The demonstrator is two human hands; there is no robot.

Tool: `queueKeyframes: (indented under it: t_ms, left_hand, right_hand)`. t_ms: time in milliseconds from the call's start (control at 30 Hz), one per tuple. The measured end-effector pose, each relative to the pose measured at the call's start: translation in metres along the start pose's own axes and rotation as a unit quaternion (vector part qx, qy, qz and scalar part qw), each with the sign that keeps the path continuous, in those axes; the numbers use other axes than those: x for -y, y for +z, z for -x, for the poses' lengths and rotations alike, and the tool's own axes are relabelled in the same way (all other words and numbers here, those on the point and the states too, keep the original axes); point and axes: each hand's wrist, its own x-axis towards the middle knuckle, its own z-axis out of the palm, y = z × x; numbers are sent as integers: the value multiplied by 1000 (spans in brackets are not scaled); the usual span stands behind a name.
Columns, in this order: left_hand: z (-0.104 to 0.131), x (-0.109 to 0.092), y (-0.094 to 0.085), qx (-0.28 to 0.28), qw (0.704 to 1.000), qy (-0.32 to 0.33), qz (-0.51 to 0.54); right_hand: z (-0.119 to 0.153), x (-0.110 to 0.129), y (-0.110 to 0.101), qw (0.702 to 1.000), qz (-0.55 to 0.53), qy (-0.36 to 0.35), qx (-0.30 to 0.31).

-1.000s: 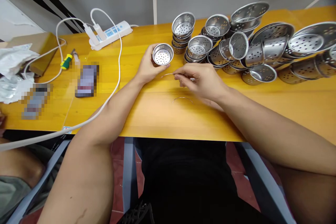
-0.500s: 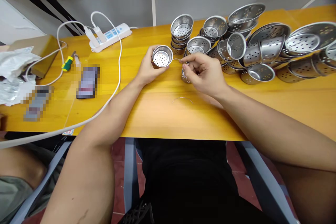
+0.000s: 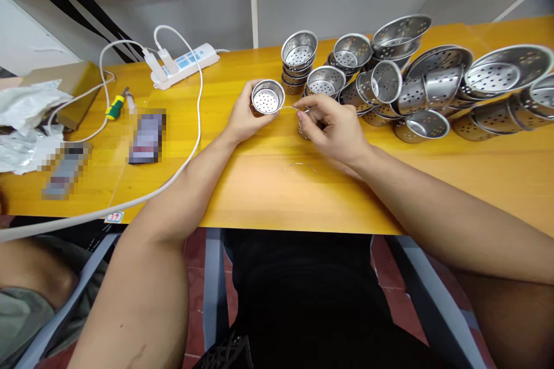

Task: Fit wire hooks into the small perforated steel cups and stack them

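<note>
My left hand [image 3: 243, 114] is wrapped round a small perforated metal cup [image 3: 268, 97], its mouth facing up toward me. A thin curved wire [image 3: 286, 107] runs from the cup's right side to the fingertips of my right hand [image 3: 331, 127], which pinch its other end. Whether the wire passes through a hole of the cup is too small to tell. Another curved wire [image 3: 300, 164] lies on the table below my hands. Just behind my right hand stands a perforated cup [image 3: 325, 82], and part of a lower cup is hidden by the fingers.
Stacked perforated cups [image 3: 299, 49] and larger perforated bowls [image 3: 493, 78] line the back right of the table [image 3: 259, 196]. On the left are a power strip [image 3: 186, 66] with a white cable [image 3: 199, 109], a green-yellow screwdriver [image 3: 115, 108], two blurred phones and plastic bags [image 3: 26, 109]. Another person's leg shows at lower left.
The view has shifted slightly, so the things on the table sit a little lower. Both hands keep their hold, and the wire still spans between cup and right fingertips.
</note>
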Motion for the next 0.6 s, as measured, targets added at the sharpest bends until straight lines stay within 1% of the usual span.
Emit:
queueKeyframes:
  t_ms: [200,400,600]
  left_hand:
    - [2,3,0,18,1000,8,6]
    - [2,4,1,12,1000,-2,14]
    - [1,0,0,23,1000,-10,10]
  right_hand:
    - [-2,2,-3,1000,-4,14,-12]
    - [-2,-1,-3,999,-3,35,-1]
    - [-1,-3,-3,999,-8,44,11]
